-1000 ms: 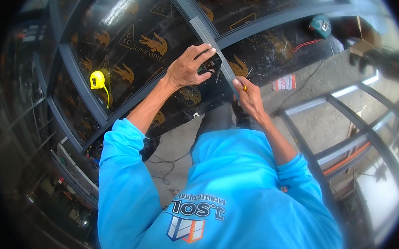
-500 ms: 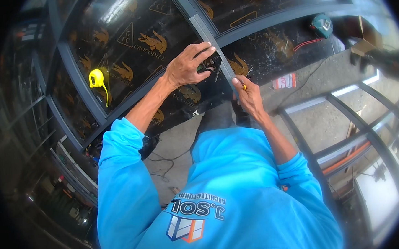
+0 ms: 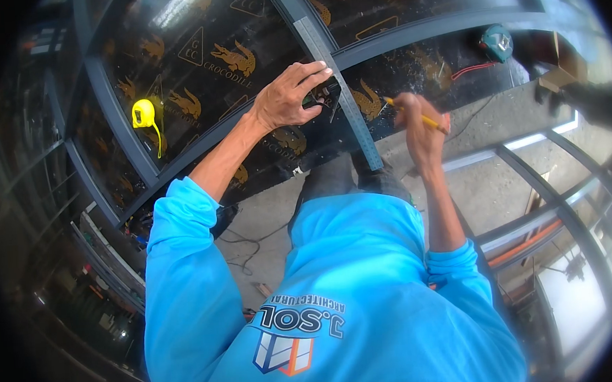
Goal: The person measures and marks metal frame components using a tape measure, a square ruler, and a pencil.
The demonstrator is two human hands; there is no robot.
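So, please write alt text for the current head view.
A person's left hand touches a metal ruler on a dark frame; the right hand, off the ruler, holds a yellow pencil. A yellow tape measure lies nearby.

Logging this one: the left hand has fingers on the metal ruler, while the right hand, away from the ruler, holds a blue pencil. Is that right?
Not quite: the pencil in the right hand is yellow, not blue, as the head view shows.
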